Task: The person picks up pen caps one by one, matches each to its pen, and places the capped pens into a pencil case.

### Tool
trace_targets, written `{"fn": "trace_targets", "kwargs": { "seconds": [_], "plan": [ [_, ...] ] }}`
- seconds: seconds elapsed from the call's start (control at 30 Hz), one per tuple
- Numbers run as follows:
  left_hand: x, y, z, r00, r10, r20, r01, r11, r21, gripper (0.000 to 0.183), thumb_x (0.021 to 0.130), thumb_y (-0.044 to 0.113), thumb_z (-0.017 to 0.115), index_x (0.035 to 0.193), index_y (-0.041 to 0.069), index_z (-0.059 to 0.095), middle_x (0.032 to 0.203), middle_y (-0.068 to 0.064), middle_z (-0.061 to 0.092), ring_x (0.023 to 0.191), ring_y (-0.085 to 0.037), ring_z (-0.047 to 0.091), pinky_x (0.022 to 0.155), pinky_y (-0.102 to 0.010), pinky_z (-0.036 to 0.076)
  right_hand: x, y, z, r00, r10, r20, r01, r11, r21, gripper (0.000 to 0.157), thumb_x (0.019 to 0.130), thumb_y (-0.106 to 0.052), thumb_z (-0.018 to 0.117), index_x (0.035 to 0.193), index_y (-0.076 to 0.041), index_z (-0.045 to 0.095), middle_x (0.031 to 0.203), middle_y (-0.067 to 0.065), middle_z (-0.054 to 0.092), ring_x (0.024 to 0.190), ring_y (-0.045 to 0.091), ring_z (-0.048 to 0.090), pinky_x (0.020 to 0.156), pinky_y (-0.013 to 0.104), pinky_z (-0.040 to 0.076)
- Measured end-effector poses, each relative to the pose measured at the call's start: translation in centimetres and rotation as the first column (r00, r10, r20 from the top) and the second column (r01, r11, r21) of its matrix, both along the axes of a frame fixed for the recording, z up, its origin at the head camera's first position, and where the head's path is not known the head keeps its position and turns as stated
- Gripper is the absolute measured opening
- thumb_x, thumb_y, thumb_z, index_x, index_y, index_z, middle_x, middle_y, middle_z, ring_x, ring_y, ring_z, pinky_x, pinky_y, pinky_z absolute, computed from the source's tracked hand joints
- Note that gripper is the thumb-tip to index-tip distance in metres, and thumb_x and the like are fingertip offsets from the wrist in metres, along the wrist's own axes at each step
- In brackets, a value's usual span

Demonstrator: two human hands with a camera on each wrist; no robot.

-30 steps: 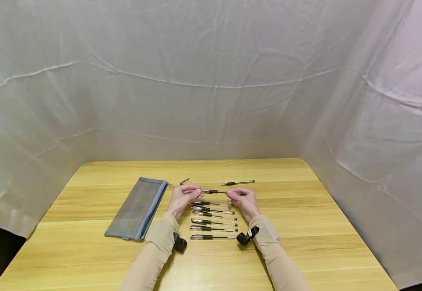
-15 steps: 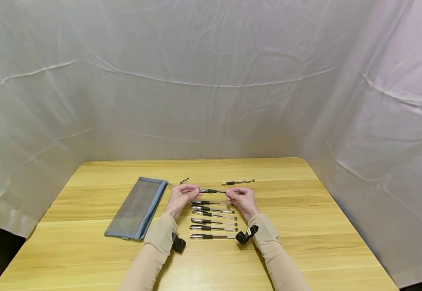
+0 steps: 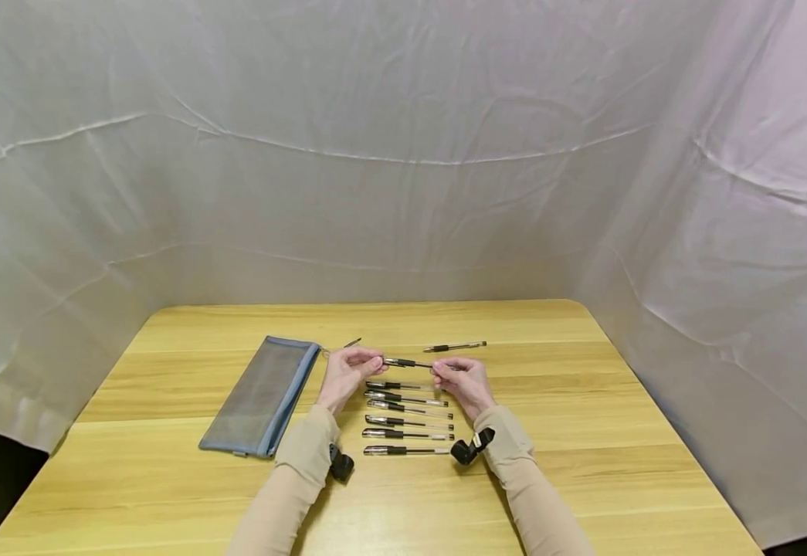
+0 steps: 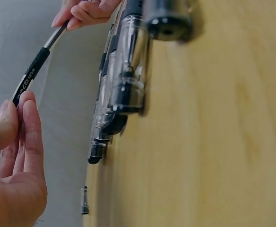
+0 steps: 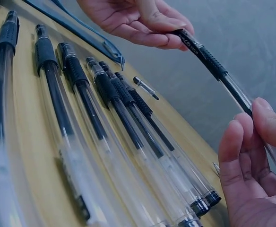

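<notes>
A gel pen (image 3: 406, 362) with a black grip and clear barrel is held raised over the table between both hands. The left hand (image 3: 349, 376) pinches its printed, capped-looking end between thumb and fingers. At the opposite end, the right hand (image 3: 466, 384) pinches the clear barrel; its black end plug shows below the thumb in the right wrist view. Under and in front of the hands lies a row of several capped gel pens (image 5: 57, 104), all pointing left. The left fingers hide the held pen's tip.
A blue-edged mesh zip pouch (image 3: 260, 398) lies left of the pens. Another pen (image 3: 455, 347), its tip apparently bare, lies behind the hands. A loose clear pen cap (image 5: 146, 88) lies near the pouch's zip pull. Grey cloth (image 3: 375, 232) hangs around the wooden table (image 3: 584, 432).
The grip on the pen stays nearly the same. My left hand has shifted slightly upward and now covers more of the loose cap in the head view.
</notes>
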State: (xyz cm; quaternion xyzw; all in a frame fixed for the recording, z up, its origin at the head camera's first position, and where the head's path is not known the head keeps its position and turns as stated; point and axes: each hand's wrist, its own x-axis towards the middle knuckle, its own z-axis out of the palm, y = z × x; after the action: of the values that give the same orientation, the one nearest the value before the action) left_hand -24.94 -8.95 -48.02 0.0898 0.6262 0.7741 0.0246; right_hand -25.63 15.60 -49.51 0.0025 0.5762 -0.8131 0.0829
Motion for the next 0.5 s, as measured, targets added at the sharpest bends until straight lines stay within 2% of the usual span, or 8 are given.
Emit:
{"fn": "trace_targets", "kwargs": {
  "seconds": [0.17, 0.3, 0.37, 0.5],
  "plan": [
    [0.1, 0.1, 0.3, 1.000, 0.002, -0.030, -0.003, 0.999, -0.034, 0.031, 0.091, -0.006, 0.067, 0.117, -0.022, 0.060, 0.098, -0.016, 0.077, 0.082, -0.013, 0.076, 0.091, -0.043, 0.059, -0.2, 0.1, -0.2, 1.000, 0.007, 0.030, -0.006, 0.999, -0.032, 0.025, 0.092, 0.010, 0.063, 0.082, -0.009, 0.076, 0.076, 0.005, 0.074, 0.063, 0.012, 0.066, 0.063, 0.023, 0.057],
    [-0.1, -0.2, 0.0, 1.000, 0.012, -0.016, -0.012, 0.999, -0.030, 0.035, 0.092, -0.005, 0.067, 0.120, -0.023, 0.058, 0.099, -0.017, 0.077, 0.082, -0.013, 0.076, 0.091, -0.044, 0.058, -0.3, 0.1, -0.2, 0.999, 0.034, 0.001, -0.034, 0.999, -0.035, 0.012, 0.091, 0.008, 0.066, 0.097, 0.002, 0.075, 0.082, 0.006, 0.075, 0.069, 0.014, 0.067, 0.068, 0.025, 0.059],
    [-0.3, -0.3, -0.3, 1.000, 0.025, 0.010, -0.025, 0.999, -0.020, 0.036, 0.092, -0.005, 0.067, 0.122, -0.023, 0.056, 0.098, -0.015, 0.077, 0.083, -0.014, 0.076, 0.091, -0.043, 0.058, -0.4, 0.3, -0.2, 0.997, 0.065, -0.030, -0.066, 0.998, -0.020, 0.018, 0.090, 0.005, 0.068, 0.108, 0.010, 0.070, 0.086, 0.006, 0.076, 0.073, 0.015, 0.069, 0.073, 0.027, 0.060],
    [-0.6, -0.5, -0.8, 0.994, 0.065, 0.085, -0.065, 0.998, -0.011, 0.038, 0.092, -0.005, 0.066, 0.125, -0.021, 0.056, 0.094, -0.011, 0.078, 0.082, -0.013, 0.076, 0.089, -0.037, 0.060, -0.6, 1.0, -0.4, 0.985, 0.144, -0.095, -0.143, 0.990, 0.018, 0.041, 0.093, 0.005, 0.065, 0.127, 0.022, 0.052, 0.096, 0.010, 0.077, 0.082, 0.017, 0.073, 0.084, 0.031, 0.061]
  ]
}}
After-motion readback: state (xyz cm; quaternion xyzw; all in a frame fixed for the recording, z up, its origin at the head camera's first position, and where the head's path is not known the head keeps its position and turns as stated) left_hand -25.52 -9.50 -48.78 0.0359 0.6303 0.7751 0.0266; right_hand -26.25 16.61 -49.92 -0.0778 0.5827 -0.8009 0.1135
